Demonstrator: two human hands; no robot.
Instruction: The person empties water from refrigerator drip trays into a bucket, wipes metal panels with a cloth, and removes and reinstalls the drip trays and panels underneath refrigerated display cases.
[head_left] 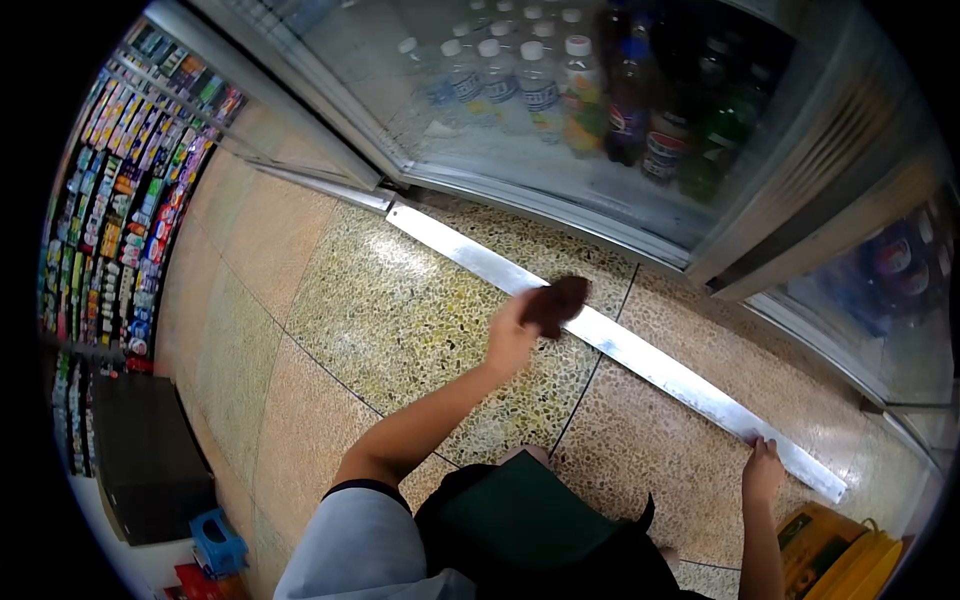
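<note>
A long flat silver metal strip [670,372] slants across my view, above the speckled floor and in front of a glass-fronted drinks fridge. My left hand [512,335] is closed on a dark brown cloth [556,305], which lies against the strip left of its middle. Toward the strip's lower right end, my right hand [763,472] grips its near edge, the fingers partly hidden. At the upper left end of the strip, a small hole shows.
Bottles [540,95] stand behind the fridge glass [480,170]. Packed store shelves [130,200] line the far left. A dark box [150,455] and a blue plastic stool [218,542] are at lower left. Beside my right forearm stands a yellow container [835,560].
</note>
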